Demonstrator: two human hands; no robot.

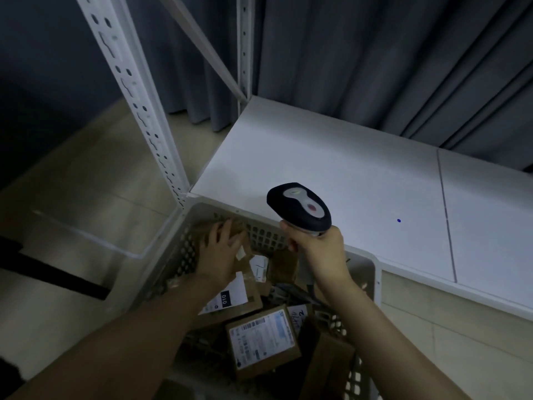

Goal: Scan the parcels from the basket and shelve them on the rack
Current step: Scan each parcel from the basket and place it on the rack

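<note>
Left hand [220, 251] spread flat on the basket's [372, 274] far-corner parcel [240, 226]; right hand [315, 248] grips scanner [300, 204]. Lift it label-up, probably.

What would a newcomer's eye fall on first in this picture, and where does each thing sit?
The dark handheld scanner, gripped in the right hand, stands out at the centre against the white rack shelf. Below and left of it, the left hand lies on a brown parcel in the pale basket.
</note>
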